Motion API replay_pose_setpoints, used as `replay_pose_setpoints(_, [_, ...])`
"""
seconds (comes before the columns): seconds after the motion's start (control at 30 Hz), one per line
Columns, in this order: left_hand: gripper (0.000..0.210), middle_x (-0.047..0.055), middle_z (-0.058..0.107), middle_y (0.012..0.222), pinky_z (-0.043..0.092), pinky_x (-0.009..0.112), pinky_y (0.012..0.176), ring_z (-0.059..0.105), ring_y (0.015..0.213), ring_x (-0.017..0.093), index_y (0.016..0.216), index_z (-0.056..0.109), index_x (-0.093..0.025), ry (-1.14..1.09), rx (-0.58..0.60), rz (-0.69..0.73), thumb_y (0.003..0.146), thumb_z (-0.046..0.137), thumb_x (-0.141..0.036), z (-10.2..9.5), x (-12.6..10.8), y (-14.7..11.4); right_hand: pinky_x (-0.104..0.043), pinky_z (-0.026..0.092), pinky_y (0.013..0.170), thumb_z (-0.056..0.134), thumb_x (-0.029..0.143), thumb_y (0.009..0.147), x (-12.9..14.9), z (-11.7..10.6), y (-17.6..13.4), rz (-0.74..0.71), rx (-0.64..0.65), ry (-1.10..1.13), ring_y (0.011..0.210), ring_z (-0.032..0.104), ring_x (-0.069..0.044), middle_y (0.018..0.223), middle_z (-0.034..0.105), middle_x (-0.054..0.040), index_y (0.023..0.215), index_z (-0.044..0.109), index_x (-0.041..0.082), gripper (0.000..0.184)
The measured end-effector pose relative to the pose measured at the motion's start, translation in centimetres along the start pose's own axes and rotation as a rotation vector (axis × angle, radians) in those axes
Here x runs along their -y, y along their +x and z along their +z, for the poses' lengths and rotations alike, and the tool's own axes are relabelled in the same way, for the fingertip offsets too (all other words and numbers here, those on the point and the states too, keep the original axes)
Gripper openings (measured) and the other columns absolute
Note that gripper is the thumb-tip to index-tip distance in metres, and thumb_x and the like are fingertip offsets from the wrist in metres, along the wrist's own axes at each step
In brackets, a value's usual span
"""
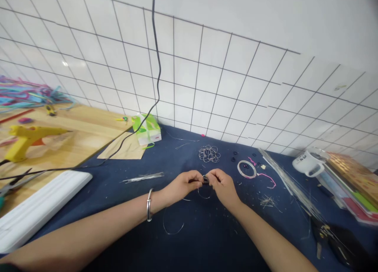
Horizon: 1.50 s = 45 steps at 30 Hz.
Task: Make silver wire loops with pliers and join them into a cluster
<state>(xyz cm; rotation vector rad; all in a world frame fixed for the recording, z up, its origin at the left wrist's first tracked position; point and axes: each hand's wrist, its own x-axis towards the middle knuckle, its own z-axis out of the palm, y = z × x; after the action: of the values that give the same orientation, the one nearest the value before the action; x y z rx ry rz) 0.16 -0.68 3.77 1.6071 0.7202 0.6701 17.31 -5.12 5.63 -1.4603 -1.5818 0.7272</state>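
My left hand [190, 182] and my right hand [221, 183] meet over the dark blue cloth, fingertips pinched close together. Between them is a thin wire loop [204, 197] that hangs below the fingers, with a small dark piece at the pinch that I cannot make out well. A curved loose wire [174, 233] lies on the cloth near my left wrist. Just beyond the hands rests a cluster of wire rings [209, 154]. To the left is a small bundle of straight wires [143, 178].
Right of my hands lie a tape roll [247, 169], wire scraps [268, 202], long wires [292, 181], pliers [321, 232] and a white mug [308, 161]. On the left are a yellow glue gun [28, 140], a white power strip [47, 209] and a tissue pack [147, 129]. A black cable [155, 36] hangs down the wall.
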Motion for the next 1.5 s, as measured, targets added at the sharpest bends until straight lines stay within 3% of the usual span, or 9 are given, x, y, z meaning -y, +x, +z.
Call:
replay_pose_setpoints(0.13, [0.019, 0.003, 0.059, 0.081, 0.043, 0.028, 0.07, 0.057, 0.072, 0.014, 0.088, 0.055, -0.016, -0.373, 0.044, -0.073, 0.083, 0.049, -0.033, 0.3, -0.6, -0.3, -0.021, 0.038, 0.053, 0.045, 0.033, 0.083, -0.2, 0.2, 0.0, 0.077, 0.03, 0.158, 0.054, 0.047, -0.01, 0.061, 0.052, 0.0029, 0.075, 0.055, 0.018, 0.02])
replay_pose_setpoints(0.23, [0.018, 0.003, 0.058, 0.076, 0.043, 0.027, 0.066, 0.056, 0.065, 0.012, 0.087, 0.055, -0.014, -0.494, 0.054, -0.099, 0.082, 0.053, -0.032, 0.2, -0.5, -0.4, -0.02, 0.036, 0.045, 0.044, 0.038, 0.083, -0.1, 0.4, 0.0, 0.152, 0.124, 0.34, 0.052, 0.048, -0.009, 0.061, 0.053, 0.0024, 0.081, 0.054, 0.018, 0.023])
replay_pose_setpoints(0.43, [0.015, 0.002, 0.057, 0.07, 0.04, 0.023, 0.06, 0.052, 0.059, 0.01, 0.083, 0.056, -0.013, -0.471, 0.032, -0.078, 0.082, 0.053, -0.027, -0.3, -0.6, -0.3, -0.018, 0.035, 0.041, 0.044, 0.039, 0.084, -0.4, 0.5, -0.1, 0.142, 0.194, 0.413, 0.047, 0.047, -0.008, 0.054, 0.05, 0.004, 0.08, 0.053, 0.017, 0.024])
replay_pose_setpoints(0.73, [0.014, 0.001, 0.056, 0.065, 0.037, 0.023, 0.054, 0.048, 0.054, 0.01, 0.082, 0.058, -0.012, -0.385, 0.128, -0.104, 0.08, 0.054, -0.026, -2.6, -0.8, 0.5, -0.019, 0.035, 0.045, 0.044, 0.034, 0.085, -1.0, 0.0, 0.1, 0.097, 0.311, 0.374, 0.05, 0.048, -0.008, 0.063, 0.058, 0.0006, 0.079, 0.055, 0.017, 0.021])
replay_pose_setpoints(1.03, [0.014, 0.001, 0.055, 0.064, 0.038, 0.023, 0.054, 0.047, 0.055, 0.01, 0.08, 0.058, -0.012, -0.299, 0.213, -0.095, 0.08, 0.054, -0.026, -2.1, -1.0, 0.4, -0.018, 0.032, 0.044, 0.045, 0.032, 0.085, -1.0, 0.4, -0.1, 0.177, 0.384, 0.498, 0.051, 0.054, -0.01, 0.049, 0.045, 0.0056, 0.079, 0.056, 0.017, 0.02])
replay_pose_setpoints(1.3, [0.014, 0.001, 0.056, 0.065, 0.04, 0.024, 0.055, 0.05, 0.055, 0.01, 0.079, 0.059, -0.013, -0.308, 0.207, -0.124, 0.079, 0.056, -0.026, -2.5, -0.7, 0.5, -0.019, 0.033, 0.045, 0.049, 0.027, 0.081, -1.4, 0.5, 0.0, 0.201, 0.385, 0.502, 0.052, 0.053, -0.01, 0.05, 0.05, 0.0035, 0.074, 0.057, 0.016, 0.016])
replay_pose_setpoints(1.5, [0.031, 0.013, 0.062, 0.091, 0.041, 0.038, 0.082, 0.06, 0.086, 0.022, 0.101, 0.058, -0.011, -0.685, 0.187, -0.147, 0.086, 0.046, -0.035, -1.5, -0.2, 0.3, -0.022, 0.042, 0.049, 0.049, 0.035, 0.083, -1.7, 1.1, -0.2, 0.224, 0.165, 0.701, 0.055, 0.052, -0.011, 0.056, 0.047, 0.004, 0.079, 0.055, 0.017, 0.019])
